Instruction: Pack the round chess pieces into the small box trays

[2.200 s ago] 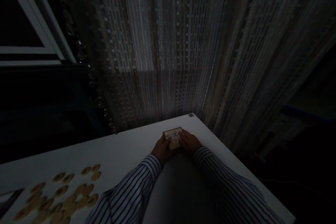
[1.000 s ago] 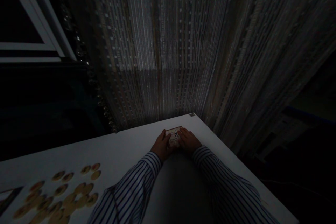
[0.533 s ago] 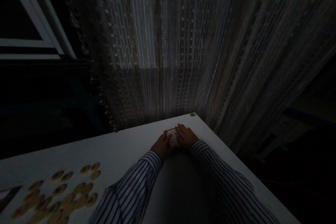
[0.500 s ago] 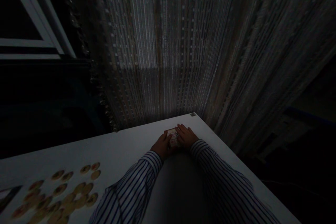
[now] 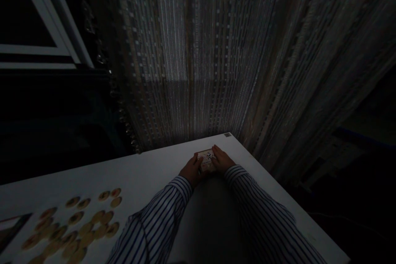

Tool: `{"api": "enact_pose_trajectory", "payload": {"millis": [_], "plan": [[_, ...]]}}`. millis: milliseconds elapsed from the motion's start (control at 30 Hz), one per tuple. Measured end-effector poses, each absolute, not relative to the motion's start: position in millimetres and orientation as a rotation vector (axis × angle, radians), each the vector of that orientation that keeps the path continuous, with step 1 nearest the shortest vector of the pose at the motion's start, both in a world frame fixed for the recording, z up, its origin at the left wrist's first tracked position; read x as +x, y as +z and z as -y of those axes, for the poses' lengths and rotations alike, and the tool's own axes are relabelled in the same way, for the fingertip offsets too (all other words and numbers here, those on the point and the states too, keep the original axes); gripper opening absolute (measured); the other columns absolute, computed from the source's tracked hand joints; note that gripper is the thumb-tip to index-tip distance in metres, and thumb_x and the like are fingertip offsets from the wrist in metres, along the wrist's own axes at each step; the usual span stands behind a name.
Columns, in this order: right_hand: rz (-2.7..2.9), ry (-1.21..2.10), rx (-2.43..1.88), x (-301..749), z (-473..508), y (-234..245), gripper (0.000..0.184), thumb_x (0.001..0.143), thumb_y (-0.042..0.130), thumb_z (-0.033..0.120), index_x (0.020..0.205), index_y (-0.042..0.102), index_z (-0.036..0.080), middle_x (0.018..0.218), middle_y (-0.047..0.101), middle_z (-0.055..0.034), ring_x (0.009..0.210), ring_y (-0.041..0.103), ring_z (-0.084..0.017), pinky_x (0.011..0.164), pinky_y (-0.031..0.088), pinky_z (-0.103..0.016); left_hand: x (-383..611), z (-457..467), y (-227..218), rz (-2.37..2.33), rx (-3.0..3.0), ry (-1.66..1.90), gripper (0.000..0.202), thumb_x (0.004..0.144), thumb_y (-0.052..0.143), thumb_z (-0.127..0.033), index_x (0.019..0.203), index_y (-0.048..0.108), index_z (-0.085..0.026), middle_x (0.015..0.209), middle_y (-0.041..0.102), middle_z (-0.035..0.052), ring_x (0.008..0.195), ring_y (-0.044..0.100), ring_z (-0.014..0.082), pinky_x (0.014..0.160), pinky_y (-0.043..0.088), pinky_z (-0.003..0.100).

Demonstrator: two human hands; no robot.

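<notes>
A small stack of printed cards (image 5: pixel 207 158) lies on the white table (image 5: pixel 148 173) near its far right corner. My left hand (image 5: pixel 191 170) grips the stack's left edge with curled fingers. On the right edge, my right hand (image 5: pixel 221 160) holds it the same way. Both arms wear striped sleeves. The room is very dark.
Several round golden tokens (image 5: pixel 77 227) are scattered on the table at the lower left, beside a dark card or board (image 5: pixel 10 231) at the left edge. A beaded string curtain (image 5: pixel 201 62) hangs just behind the table. A window frame (image 5: pixel 46 45) is at the upper left.
The card stack was lowered towards the table and covered more by my right hand, then shows again between both hands. The view shifted slightly.
</notes>
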State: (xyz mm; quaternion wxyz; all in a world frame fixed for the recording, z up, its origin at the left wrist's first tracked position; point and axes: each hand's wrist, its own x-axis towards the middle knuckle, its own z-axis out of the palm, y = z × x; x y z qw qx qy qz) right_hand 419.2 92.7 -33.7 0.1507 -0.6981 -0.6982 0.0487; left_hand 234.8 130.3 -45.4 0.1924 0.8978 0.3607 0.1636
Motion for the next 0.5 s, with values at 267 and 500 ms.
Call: {"api": "enact_pose_trajectory", "payload": {"millis": [267,500], "plan": [[1.993,0.214,-1.865,431.7,-49.6,-31.6,0.06,0.083,0.036,0.04,0.135,0.021,0.013,0.14,0.019,-0.0138,0.128,0.018,-0.02,0.102,0.023,-0.037,231.1,-120.0,-47.2,-1.022,2.509,0.632,0.07,0.068,0.058,-0.043,0.128,0.034,-0.015,0.14,0.018,0.0169,0.123,0.031,0.0288,0.097,0.035,0.038],[2.124,0.157,-1.555,442.4,-37.2,-50.4,0.055,0.076,0.052,0.026,0.128,0.034,0.018,0.136,0.029,-0.0131,0.122,0.032,-0.024,0.096,0.034,-0.04,232.6,-100.2,-52.0,-1.052,2.549,0.597,0.051,0.068,0.059,-0.02,0.117,0.044,-0.016,0.129,0.037,0.0145,0.104,0.052,0.0213,0.086,0.045,0.033]]}}
